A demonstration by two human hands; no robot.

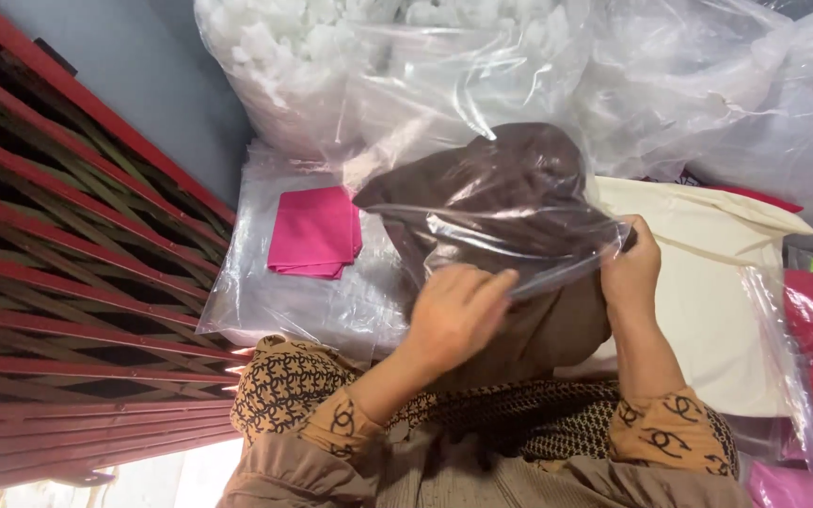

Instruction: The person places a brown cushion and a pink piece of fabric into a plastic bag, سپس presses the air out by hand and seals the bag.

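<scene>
We hold a clear plastic bag (510,221) of brown cloth (496,174), mouth near, bulk far. Our left hand (455,315) and right hand (630,271) pinch its opening edge. A pink cloth (314,232) lies left.

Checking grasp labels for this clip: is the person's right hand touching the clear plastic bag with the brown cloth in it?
Touching. The head view shows the right hand pinching the edge of the clear plastic bag, fingers folded over its rim with no gap.
</scene>
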